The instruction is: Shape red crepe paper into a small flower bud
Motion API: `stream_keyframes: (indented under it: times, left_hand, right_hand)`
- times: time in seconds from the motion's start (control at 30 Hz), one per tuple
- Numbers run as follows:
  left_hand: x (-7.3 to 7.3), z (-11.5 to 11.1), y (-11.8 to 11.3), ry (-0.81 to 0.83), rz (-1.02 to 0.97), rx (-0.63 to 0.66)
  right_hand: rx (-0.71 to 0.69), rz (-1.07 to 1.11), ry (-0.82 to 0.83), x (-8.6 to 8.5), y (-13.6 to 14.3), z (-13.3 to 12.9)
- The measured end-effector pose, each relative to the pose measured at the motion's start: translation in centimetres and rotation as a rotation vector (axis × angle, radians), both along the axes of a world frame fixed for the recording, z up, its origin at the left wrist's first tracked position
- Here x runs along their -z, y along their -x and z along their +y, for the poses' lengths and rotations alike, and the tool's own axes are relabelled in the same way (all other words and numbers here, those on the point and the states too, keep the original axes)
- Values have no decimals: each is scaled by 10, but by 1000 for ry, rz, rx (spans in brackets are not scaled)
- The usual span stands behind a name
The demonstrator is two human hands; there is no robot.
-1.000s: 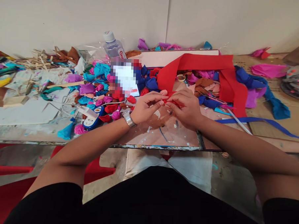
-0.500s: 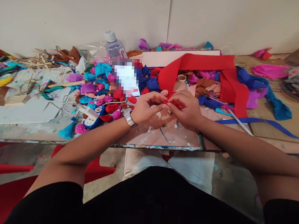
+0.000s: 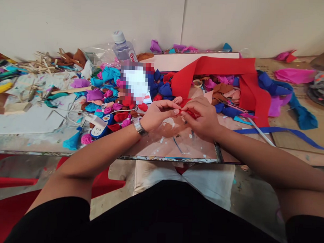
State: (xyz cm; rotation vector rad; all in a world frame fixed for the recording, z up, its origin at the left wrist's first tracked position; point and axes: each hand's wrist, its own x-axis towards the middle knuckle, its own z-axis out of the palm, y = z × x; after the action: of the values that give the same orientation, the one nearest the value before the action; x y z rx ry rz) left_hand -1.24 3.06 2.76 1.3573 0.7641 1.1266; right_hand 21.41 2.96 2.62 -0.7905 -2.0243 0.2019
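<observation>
Fingertip to fingertip, my left hand (image 3: 161, 114) and my right hand (image 3: 201, 116) pinch a small piece of red crepe paper (image 3: 190, 113) just above the table. Most of the piece lies behind the right fingers, so its full shape is hidden. A watch (image 3: 139, 127) circles my left wrist. Behind the hands a long red crepe strip (image 3: 220, 66) loops over the pile and hangs down on the right. Rolled paper flowers in blue (image 3: 165, 89), red (image 3: 121, 116) and pink (image 3: 86, 139) crowd the space left of my hands.
A water bottle (image 3: 124, 50) stands at the back beside a blurred lit screen (image 3: 137, 82). The blue-and-white power strip (image 3: 101, 127) has cables trailing from it. Wooden sticks (image 3: 46, 62) pile up at far left. A blue strip (image 3: 293, 132) crosses the cardboard (image 3: 287, 141) on the right.
The fingers have shifted slightly on the red crepe paper, with less red showing at the left fingertips. Both hands stay in nearly the same place; the view has moved a little.
</observation>
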Motion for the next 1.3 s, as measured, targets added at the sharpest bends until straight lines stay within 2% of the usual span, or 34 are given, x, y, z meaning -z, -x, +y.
stream_keyframes:
  times: [0.3,0.7,1.03,1.3]
  left_hand:
    - [0,0,1,-149,32,11]
    - [15,6,3,-314,59,-41]
    - [9,1,4,-422,208,-85]
    - [15,5,2,-428,94,-42]
  right_hand:
    - [-16,23,37,-2,-1,2]
    - [-19,-4,25,0,-4,6]
    - [-8,4,72,-2,-1,3]
    - [-9,64,27,-4,0,2]
